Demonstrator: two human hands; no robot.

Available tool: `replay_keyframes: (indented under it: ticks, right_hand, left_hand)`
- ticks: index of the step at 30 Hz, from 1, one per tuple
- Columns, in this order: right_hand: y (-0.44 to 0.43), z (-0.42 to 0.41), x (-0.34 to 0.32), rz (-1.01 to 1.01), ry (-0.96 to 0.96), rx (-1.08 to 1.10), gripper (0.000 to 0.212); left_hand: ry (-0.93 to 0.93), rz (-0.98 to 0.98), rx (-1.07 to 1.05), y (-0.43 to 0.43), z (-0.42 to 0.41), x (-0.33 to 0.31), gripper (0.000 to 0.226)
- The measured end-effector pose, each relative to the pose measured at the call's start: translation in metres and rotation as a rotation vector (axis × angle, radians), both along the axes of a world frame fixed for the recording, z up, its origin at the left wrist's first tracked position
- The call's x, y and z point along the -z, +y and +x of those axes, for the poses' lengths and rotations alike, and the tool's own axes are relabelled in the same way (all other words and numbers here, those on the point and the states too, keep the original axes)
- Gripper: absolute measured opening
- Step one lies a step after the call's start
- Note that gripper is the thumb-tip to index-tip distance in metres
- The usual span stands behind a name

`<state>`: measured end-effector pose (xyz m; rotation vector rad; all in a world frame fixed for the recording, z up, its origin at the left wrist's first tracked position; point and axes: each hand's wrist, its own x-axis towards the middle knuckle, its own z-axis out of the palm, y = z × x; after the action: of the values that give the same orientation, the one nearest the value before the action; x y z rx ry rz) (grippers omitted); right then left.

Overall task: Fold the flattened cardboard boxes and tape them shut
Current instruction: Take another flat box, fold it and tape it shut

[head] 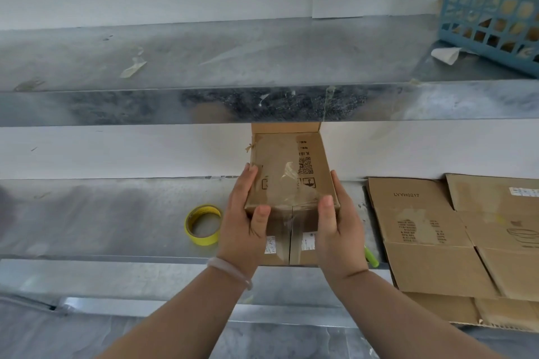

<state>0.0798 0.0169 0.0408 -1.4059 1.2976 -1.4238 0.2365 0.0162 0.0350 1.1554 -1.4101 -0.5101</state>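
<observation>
The tape (203, 224) lies on the worktop (116, 213). Beside it the left hand (243, 227) and right hand (339, 230) grip one box (291, 175) at the front edge, fingers curled round its sides, and it looks folded and taped. Flat boxes (431, 236) at the right edge remain to do, and the basket (493, 9) above holds brownish things I can't identify.

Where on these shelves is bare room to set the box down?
Lower shelf: bare left of the tape roll; crowded right of the box by flattened cardboard. Upper shelf: free left of the blue basket, bar tape scraps.
</observation>
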Motion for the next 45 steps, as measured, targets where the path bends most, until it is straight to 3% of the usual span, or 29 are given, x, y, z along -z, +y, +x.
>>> replay_keyframes:
  ticks: [5,10,13,15,17,22,25,28,30,32,34,37,40,43,45]
  right_hand:
    - [0.000,-0.005,0.006,-0.001,-0.055,-0.040,0.059]
    - [0.004,-0.021,0.004,0.055,-0.040,-0.212,0.059]
    - [0.004,-0.031,-0.002,0.074,0.040,-0.272,0.066]
    - [0.005,-0.036,-0.006,0.109,0.068,-0.323,0.069]
    - [0.009,-0.043,-0.005,0.182,0.068,-0.323,0.070]
    - [0.042,-0.073,0.014,0.414,0.016,-0.092,0.082]
    - [0.062,-0.084,0.024,0.522,-0.158,-0.116,0.089]
    - [0.075,-0.084,0.019,0.402,-0.379,-0.131,0.072]
    - [0.077,-0.083,0.009,0.300,-0.400,-0.092,0.072]
    - [0.077,-0.079,-0.006,0.200,-0.295,-0.076,0.086]
    - [0.076,-0.076,-0.022,0.091,-0.129,-0.047,0.083]
    - [0.072,-0.070,-0.041,-0.031,0.117,0.004,0.075]
    - [0.062,-0.064,-0.058,-0.305,0.457,-0.026,0.070]
    - [0.047,-0.057,-0.068,-0.473,0.751,-0.090,0.068]
    - [0.038,-0.050,-0.071,-0.539,0.906,-0.132,0.065]
  left_hand:
    - [-0.127,0.030,0.074,0.003,0.014,-0.001,0.060]
    - [-0.443,0.137,0.141,0.003,0.038,-0.020,0.077]
    - [-0.711,0.009,0.049,0.004,0.035,-0.039,0.093]
    - [-0.923,-0.111,0.054,0.003,0.024,-0.049,0.084]
    - [-0.973,-0.129,0.065,0.004,0.015,-0.057,0.067]
    - [-0.618,-0.042,0.035,0.026,0.025,-0.054,0.059]
    - [-0.323,0.000,-0.010,0.047,0.027,-0.050,0.059]
    - [-0.171,-0.004,-0.066,0.063,0.022,-0.040,0.057]
    - [-0.015,0.073,-0.092,0.069,0.024,-0.036,0.052]
    - [0.093,0.184,-0.101,0.072,0.029,-0.036,0.045]
    - [0.093,0.306,-0.108,0.074,0.034,-0.038,0.035]
    - [0.331,0.510,-0.042,0.073,0.036,-0.037,0.054]
    - [0.521,0.721,-0.023,0.061,0.036,-0.032,0.061]
    - [0.567,0.866,-0.073,0.050,0.035,-0.021,0.044]
    - [0.578,0.855,-0.061,0.045,0.035,-0.012,0.028]
